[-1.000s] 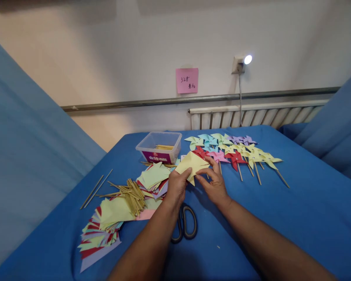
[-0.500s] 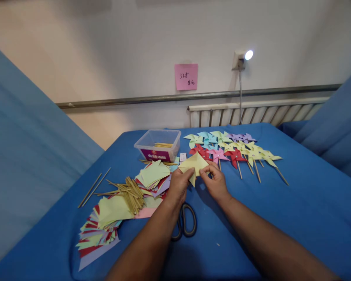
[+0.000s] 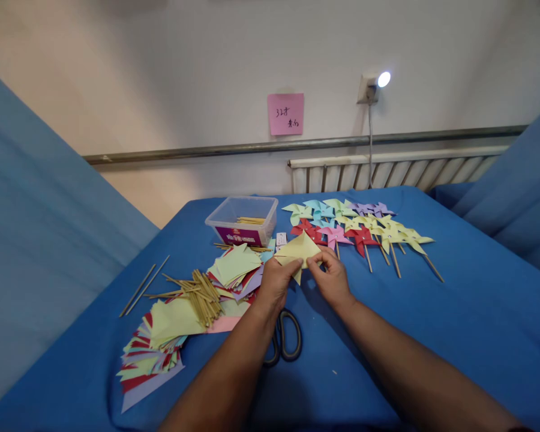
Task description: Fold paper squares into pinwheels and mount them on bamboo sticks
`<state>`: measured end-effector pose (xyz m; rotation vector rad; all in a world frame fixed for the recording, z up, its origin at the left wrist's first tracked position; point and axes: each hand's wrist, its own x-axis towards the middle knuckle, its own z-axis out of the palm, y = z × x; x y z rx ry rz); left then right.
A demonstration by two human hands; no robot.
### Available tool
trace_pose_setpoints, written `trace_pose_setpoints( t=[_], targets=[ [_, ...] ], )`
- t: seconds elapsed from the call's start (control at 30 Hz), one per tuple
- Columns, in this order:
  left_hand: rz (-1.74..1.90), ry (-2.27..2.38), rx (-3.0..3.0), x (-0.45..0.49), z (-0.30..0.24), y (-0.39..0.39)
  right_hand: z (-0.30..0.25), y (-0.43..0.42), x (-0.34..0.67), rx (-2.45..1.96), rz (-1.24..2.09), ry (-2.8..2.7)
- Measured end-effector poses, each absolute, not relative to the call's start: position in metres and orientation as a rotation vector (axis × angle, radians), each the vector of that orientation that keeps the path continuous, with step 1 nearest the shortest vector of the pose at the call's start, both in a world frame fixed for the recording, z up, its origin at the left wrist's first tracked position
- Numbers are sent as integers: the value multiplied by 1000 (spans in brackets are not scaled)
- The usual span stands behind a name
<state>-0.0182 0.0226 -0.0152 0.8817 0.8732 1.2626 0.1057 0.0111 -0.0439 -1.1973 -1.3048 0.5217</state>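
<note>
Both of my hands hold a pale yellow folded paper (image 3: 297, 250) above the blue table (image 3: 454, 324). My left hand (image 3: 276, 283) pinches its lower left edge with thumb and fingers. On the paper's right side, my right hand (image 3: 332, 276) pinches with its fingers curled. A row of finished paper pinwheels (image 3: 364, 231) on wooden sticks lies just beyond the paper, in yellow, red, pink, blue, green and purple.
Scissors (image 3: 284, 342) lie under my left forearm. To the left are stacks of cut coloured paper (image 3: 162, 339), a heap of wooden sticks (image 3: 200, 294) and two loose sticks (image 3: 144, 289). A clear plastic box (image 3: 243, 222) holds more sticks. A pink note (image 3: 285, 113) hangs on the wall.
My right hand has closed in from an open spread beside the paper to a pinch on its right side. The paper now looks folded smaller, and the view has tilted slightly.
</note>
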Motion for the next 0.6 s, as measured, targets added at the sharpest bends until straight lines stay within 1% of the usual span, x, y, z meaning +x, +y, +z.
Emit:
trace_pose_setpoints(
  t=[0.6],
  targets=[
    [1278, 913, 883, -17, -15, 24, -48, 12, 105, -1212, 511, -1322]
  ],
)
